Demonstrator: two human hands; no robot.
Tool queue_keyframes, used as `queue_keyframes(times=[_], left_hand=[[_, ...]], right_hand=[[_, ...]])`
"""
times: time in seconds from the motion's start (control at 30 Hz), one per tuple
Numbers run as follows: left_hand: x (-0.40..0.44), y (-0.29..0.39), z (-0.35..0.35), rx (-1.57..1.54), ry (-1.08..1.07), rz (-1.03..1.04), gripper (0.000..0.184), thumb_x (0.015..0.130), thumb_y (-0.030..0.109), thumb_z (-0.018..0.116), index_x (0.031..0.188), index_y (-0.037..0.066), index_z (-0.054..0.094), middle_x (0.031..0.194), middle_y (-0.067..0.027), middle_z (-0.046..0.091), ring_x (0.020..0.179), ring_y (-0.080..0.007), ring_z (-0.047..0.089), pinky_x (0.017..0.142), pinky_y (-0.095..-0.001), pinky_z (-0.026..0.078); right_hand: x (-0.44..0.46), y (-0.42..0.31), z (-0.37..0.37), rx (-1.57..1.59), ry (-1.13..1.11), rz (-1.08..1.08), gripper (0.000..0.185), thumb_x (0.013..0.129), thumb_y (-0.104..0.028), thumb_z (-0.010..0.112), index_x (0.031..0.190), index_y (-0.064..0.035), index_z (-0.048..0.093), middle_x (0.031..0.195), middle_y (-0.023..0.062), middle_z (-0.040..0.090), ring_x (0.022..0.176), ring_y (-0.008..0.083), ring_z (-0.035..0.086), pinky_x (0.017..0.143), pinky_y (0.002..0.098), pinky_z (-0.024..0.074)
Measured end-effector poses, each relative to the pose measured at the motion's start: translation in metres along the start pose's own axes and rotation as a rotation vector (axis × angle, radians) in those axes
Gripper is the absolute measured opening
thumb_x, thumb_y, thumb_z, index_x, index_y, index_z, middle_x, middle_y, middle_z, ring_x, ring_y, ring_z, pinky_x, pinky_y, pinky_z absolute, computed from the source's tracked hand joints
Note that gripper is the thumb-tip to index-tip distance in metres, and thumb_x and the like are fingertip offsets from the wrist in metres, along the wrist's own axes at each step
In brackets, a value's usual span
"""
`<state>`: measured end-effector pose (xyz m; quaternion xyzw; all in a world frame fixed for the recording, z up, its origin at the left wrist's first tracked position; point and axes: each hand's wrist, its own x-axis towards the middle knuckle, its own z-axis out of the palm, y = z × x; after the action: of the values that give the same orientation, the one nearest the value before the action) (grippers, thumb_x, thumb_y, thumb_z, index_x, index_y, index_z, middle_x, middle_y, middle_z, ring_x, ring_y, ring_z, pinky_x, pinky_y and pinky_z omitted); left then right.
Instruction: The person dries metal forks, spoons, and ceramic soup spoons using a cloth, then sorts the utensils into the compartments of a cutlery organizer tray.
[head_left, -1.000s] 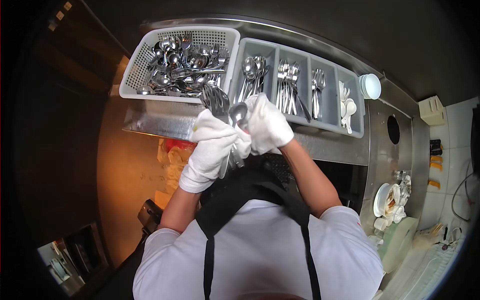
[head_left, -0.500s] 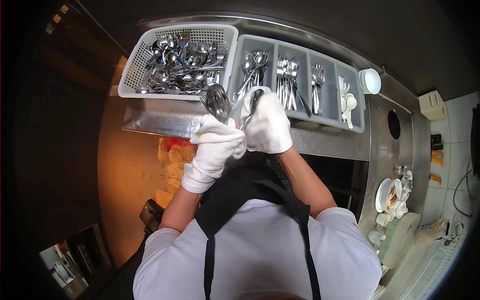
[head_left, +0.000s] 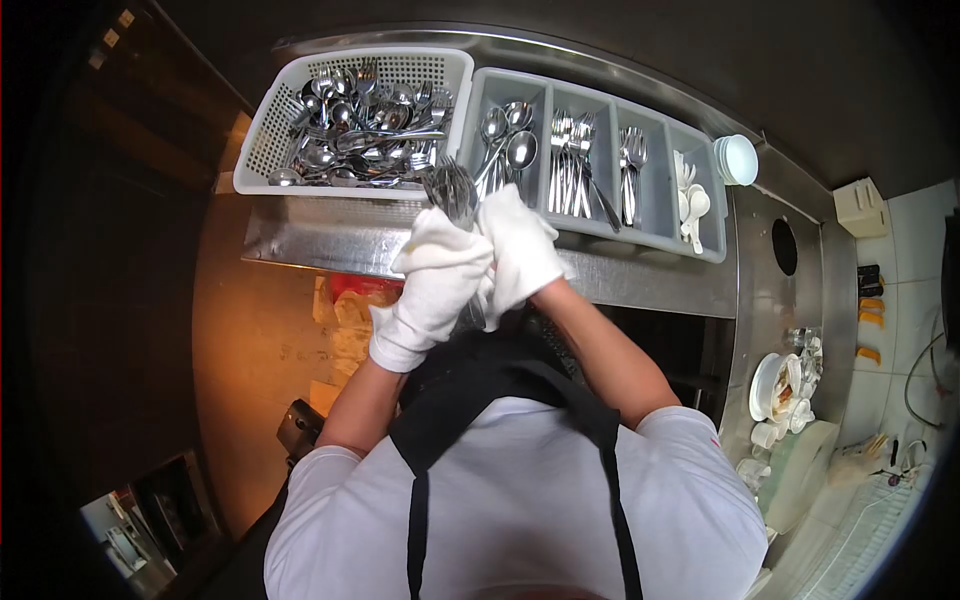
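Observation:
My left hand (head_left: 440, 268), wrapped in white fabric, is closed around a bunch of forks and spoons (head_left: 452, 188), their heads pointing up and handle ends showing below. Against it on the right is my right hand (head_left: 520, 245), likewise covered in white. Its fingers are curled inward and hidden by the fabric, so what they grip is unclear. Just beyond both hands is a grey divided cutlery tray (head_left: 640, 242). Its leftmost compartment holds several spoons (head_left: 520, 150), the middle two hold forks (head_left: 575, 150), and the right one holds white plastic spoons (head_left: 697, 205).
Left of the tray, a white perforated basket (head_left: 255, 160) is heaped with mixed cutlery. White bowls (head_left: 738, 160) are stacked at the tray's right end. The steel counter edge (head_left: 320, 240) runs before me. Dishes and cups (head_left: 770, 390) stand on the right-hand counter.
The spoon my right hand held now lies in the tray's leftmost compartment. My right hand has drawn back toward the left hand. The bunch of cutlery has shifted slightly up and right.

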<state>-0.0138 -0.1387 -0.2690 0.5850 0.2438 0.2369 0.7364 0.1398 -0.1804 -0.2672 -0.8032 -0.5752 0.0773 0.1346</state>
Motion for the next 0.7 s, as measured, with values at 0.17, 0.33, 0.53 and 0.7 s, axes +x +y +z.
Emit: queue_keyframes(times=[0.17,0.33,0.53,0.7], left_hand=[[0.008,0.005,-0.021,0.129,-0.193,0.203,0.013,0.098,0.0,0.054,0.102,-0.002,0.067,0.098,-0.0055,0.064,0.088,-0.0108,0.061,0.074,-0.0248,0.051],[0.009,0.022,-0.013,-0.083,-0.136,-0.045,0.014,0.098,0.004,0.059,0.09,-0.003,0.069,0.089,-0.0062,0.067,0.079,-0.0103,0.063,0.066,-0.0231,0.05],[0.013,0.013,-0.021,0.059,-0.393,0.023,0.022,0.098,0.006,0.059,0.079,-0.001,0.066,0.072,-0.0038,0.064,0.065,-0.0099,0.061,0.056,-0.0218,0.046],[-0.01,-0.019,-0.013,0.248,-0.158,0.093,0.008,0.093,-0.002,0.063,0.086,-0.001,0.067,0.077,-0.0056,0.066,0.074,-0.011,0.064,0.066,-0.0246,0.051]], right_hand=[[0.016,0.024,-0.002,-0.353,-0.193,-0.371,0.049,0.048,-0.034,0.082,0.076,-0.0008,0.058,0.076,0.0132,0.055,0.079,0.0316,0.06,0.075,0.0343,0.0491],[-0.002,0.011,-0.019,0.282,0.12,-0.368,0.029,0.054,-0.02,0.069,0.071,-0.0008,0.056,0.076,0.0139,0.058,0.089,0.0339,0.058,0.084,0.042,0.0487],[-0.007,-0.015,-0.043,1.49,0.167,0.46,0.015,0.082,0.008,0.056,0.087,-0.0057,0.059,0.075,-0.0024,0.053,0.074,0.0097,0.056,0.068,0.0239,0.0477],[-0.006,0.041,-0.013,0.383,0.474,0.045,0.013,0.093,-0.018,0.055,0.084,-0.0098,0.06,0.08,0.0122,0.06,0.073,0.031,0.061,0.068,0.0363,0.051]])
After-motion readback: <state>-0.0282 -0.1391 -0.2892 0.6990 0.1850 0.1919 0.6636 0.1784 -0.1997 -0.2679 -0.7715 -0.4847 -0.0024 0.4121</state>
